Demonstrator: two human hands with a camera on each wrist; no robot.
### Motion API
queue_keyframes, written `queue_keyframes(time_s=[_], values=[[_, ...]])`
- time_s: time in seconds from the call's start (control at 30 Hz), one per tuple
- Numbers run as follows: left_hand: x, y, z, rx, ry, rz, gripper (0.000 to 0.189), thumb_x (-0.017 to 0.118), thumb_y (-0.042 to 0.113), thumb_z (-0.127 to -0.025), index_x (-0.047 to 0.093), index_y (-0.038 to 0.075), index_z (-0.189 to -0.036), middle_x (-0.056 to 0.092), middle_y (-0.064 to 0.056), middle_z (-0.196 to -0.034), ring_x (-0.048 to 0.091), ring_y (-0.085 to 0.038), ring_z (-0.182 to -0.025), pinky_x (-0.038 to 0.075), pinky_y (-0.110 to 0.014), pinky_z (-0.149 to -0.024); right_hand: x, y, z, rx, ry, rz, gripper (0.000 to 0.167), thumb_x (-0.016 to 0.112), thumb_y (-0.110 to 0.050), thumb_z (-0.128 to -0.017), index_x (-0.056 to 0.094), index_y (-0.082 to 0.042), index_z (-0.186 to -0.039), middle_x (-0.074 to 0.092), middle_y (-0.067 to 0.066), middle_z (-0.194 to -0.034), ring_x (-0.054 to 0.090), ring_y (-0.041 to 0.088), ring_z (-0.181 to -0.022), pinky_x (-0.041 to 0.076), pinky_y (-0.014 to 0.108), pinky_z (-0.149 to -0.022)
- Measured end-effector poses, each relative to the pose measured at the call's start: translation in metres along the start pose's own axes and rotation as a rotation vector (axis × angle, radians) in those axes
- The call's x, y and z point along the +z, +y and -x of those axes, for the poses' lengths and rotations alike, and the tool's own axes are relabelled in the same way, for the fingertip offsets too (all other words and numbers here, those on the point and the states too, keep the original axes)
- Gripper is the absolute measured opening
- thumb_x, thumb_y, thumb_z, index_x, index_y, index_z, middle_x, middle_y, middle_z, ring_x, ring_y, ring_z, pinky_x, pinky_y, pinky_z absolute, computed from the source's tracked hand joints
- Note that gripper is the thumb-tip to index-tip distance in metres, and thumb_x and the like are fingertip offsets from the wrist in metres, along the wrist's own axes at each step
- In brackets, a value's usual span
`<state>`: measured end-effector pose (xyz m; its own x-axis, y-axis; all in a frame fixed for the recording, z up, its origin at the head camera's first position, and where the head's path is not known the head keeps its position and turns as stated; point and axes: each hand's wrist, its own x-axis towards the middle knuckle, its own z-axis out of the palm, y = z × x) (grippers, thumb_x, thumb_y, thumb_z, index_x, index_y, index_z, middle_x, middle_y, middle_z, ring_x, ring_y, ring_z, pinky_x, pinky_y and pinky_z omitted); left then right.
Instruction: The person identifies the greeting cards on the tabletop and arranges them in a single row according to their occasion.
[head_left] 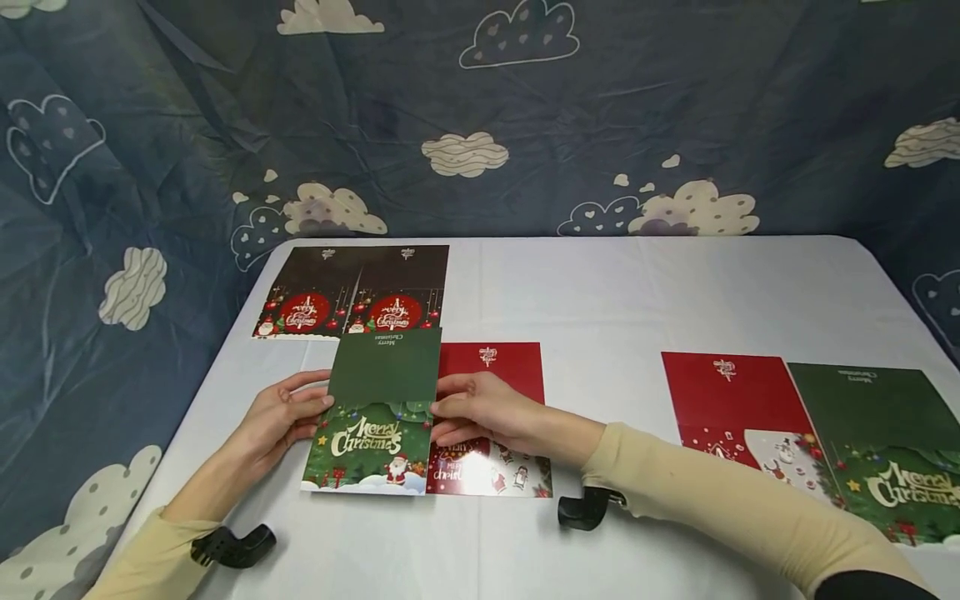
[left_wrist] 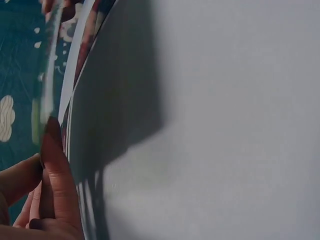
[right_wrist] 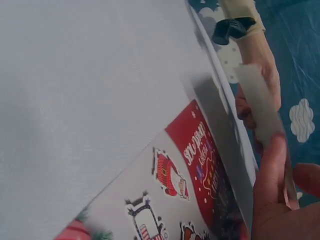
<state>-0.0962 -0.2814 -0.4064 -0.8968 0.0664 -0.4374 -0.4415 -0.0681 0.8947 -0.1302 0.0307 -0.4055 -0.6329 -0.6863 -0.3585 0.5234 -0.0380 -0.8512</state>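
Observation:
Between my two hands is a green Christmas card [head_left: 386,375], unfolded, with gold lettering and a Santa on its lower half. My left hand [head_left: 273,417] pinches its left edge between thumb and fingers. At the right edge, my right hand [head_left: 487,408] pinches it as well. Both wrist views show the card [right_wrist: 262,105] nearly edge-on, raised over the white table, and a shadow falls below it in the left wrist view. Partly behind the card and right hand lies a red Christmas card [head_left: 517,367], flat and unfolded.
Two dark cards with red circles, a left one [head_left: 315,275] and a right one [head_left: 405,271], lie side by side at the back left. Another red card [head_left: 735,400] and another green card [head_left: 877,408] lie at the right, near my right sleeve. A cloud-patterned cloth [head_left: 510,100] hangs behind the table.

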Motion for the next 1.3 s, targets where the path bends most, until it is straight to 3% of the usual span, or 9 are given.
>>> queue_keyframes(time_s=[0.17,0.4,0.63,0.77,0.97,1.2,1.3], values=[[0.012,0.004,-0.003,0.019,0.01,-0.014,0.055,0.07,0.004,-0.09,0.045,0.003,-0.139,0.072,0.002,-0.092,0.061,-0.005,-0.06,0.05,-0.017,-0.052,-0.007,-0.002,0.001,-0.001,0.023,-0.019,0.02,0.061,-0.004,-0.096,0.057,0.007,-0.112,0.066,0.013,-0.078,0.069,0.018,-0.064,0.059,0.029,-0.067],[0.022,0.007,-0.006,0.028,0.015,0.01,0.054,0.07,0.003,-0.091,0.046,0.005,-0.139,0.071,0.001,-0.09,0.06,-0.004,-0.061,0.05,-0.017,-0.052,-0.015,-0.005,0.007,-0.01,0.061,-0.033,0.028,0.061,-0.002,-0.095,0.059,0.009,-0.121,0.066,0.012,-0.078,0.067,0.015,-0.06,0.059,0.027,-0.063],[0.035,0.016,-0.015,0.06,0.006,-0.016,0.057,0.068,0.007,-0.093,0.044,0.01,-0.145,0.066,0.001,-0.093,0.057,-0.007,-0.068,0.05,-0.019,-0.057,-0.03,-0.017,0.009,-0.036,0.114,0.018,0.009,0.061,-0.005,-0.096,0.059,0.004,-0.098,0.063,0.01,-0.067,0.067,0.015,-0.058,0.059,0.03,-0.064],[0.047,0.025,-0.023,0.099,-0.005,-0.072,0.058,0.066,0.003,-0.093,0.044,0.01,-0.147,0.061,-0.002,-0.1,0.061,-0.009,-0.075,0.052,-0.021,-0.062,-0.044,-0.029,0.01,-0.073,0.188,0.078,0.01,0.062,-0.003,-0.095,0.059,0.006,-0.1,0.064,0.009,-0.073,0.066,0.015,-0.062,0.059,0.033,-0.069],[0.07,0.035,-0.043,0.122,0.009,-0.061,0.056,0.064,0.0,-0.092,0.046,0.006,-0.145,0.06,-0.001,-0.099,0.061,-0.009,-0.077,0.053,-0.023,-0.062,-0.066,-0.045,0.011,-0.169,0.307,0.166,0.03,0.062,0.001,-0.093,0.054,0.015,-0.119,0.068,0.007,-0.083,0.065,0.013,-0.064,0.059,0.03,-0.067],[0.09,0.046,-0.074,0.124,0.017,0.07,0.05,0.065,-0.005,-0.091,0.051,0.003,-0.139,0.066,0.001,-0.091,0.064,-0.009,-0.074,0.053,-0.021,-0.057,-0.097,-0.054,0.006,-0.219,0.386,0.195,0.032,0.065,-0.002,-0.093,0.054,0.013,-0.12,0.068,0.006,-0.086,0.065,0.011,-0.058,0.059,0.028,-0.065],[0.099,0.05,-0.088,0.125,0.014,0.085,0.047,0.063,-0.006,-0.091,0.053,0.001,-0.136,0.066,0.001,-0.092,0.063,-0.01,-0.07,0.053,-0.021,-0.055,-0.11,-0.06,0.006,-0.223,0.399,0.19,0.036,0.064,-0.002,-0.094,0.053,0.011,-0.125,0.068,0.006,-0.086,0.064,0.011,-0.058,0.058,0.027,-0.065]])
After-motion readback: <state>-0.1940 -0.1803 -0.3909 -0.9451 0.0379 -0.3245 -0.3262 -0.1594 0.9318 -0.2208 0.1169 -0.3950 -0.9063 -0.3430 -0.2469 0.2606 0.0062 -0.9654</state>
